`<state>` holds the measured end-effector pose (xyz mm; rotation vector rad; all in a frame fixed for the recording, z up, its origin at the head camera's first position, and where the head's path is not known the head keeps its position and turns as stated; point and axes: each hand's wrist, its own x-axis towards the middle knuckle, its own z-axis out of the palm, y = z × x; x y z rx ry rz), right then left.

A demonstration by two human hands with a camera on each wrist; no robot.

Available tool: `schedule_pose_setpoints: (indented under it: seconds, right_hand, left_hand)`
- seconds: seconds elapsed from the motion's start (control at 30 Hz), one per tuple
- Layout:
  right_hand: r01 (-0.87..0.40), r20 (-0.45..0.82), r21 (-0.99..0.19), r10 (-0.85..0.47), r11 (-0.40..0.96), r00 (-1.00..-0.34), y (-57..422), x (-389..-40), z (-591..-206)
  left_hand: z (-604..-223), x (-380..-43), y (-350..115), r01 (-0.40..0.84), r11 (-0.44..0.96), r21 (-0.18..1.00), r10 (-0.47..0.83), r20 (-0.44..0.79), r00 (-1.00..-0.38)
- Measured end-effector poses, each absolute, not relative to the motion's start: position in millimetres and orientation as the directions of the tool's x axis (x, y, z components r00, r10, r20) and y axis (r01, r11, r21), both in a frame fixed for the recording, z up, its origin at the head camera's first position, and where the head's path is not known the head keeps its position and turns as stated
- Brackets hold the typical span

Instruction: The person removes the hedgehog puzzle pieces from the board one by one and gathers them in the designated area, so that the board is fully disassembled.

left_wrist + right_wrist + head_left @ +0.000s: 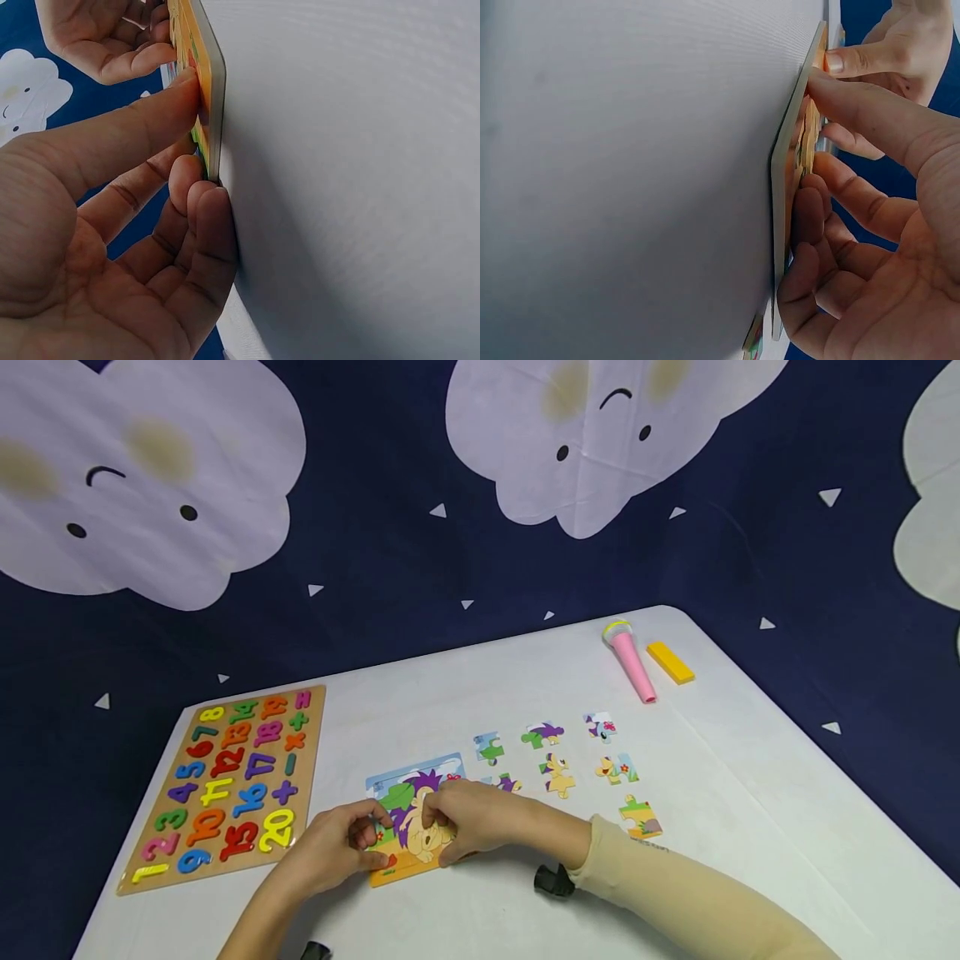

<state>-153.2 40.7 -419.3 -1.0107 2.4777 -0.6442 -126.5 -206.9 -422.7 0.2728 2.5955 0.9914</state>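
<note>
A jigsaw puzzle board (414, 767) with a purple-spined cartoon hedgehog lies flat on the white table. My left hand (330, 850) grips its left side, thumb (161, 112) on the orange border and the other fingers bent against the edge. Over the board's right side, my right hand (483, 817) pinches a puzzle piece (808, 135) between thumb and index finger. That piece appears slightly raised above the border; its outline is mostly hidden by the fingers. The right hand's remaining fingers curl along the board's edge (780, 187).
Several loose puzzle pieces (557, 777) are spread right of the board, one partly behind the right hand. A wooden number board (300, 802) lies at left. Toward the back right are a pink toy microphone (633, 667) and a yellow block (671, 662). Patterned dark-blue cloth (390, 527) hangs behind.
</note>
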Motion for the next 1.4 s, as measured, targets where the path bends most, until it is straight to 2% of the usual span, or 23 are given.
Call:
schedule_pose_setpoints:
  seconds: [0.23, 1.0, 1.4]
  right_hand:
    - [-0.534, -0.185, -0.537, -0.709, 0.653, -0.681, 40.0, -150.9, -418.1]
    - [-0.47, -0.227, -0.56, -0.672, 0.683, -0.705, 35.5, -149.7, -415.1]
    - [-0.487, -0.236, -0.542, -0.68, 0.685, -0.694, 34.9, -150.3, -414.7]
  left_hand:
    - [-423.5, -126.5, -206.6, 0.072, 0.732, 0.677, 0.317, -0.245, -0.916]
    - [-422.7, -124.4, -205.3, 0.021, 0.75, 0.661, 0.259, -0.266, -0.928]
    - [-422.2, -124.8, -207.1, 0.062, 0.735, 0.675, 0.306, -0.249, -0.919]
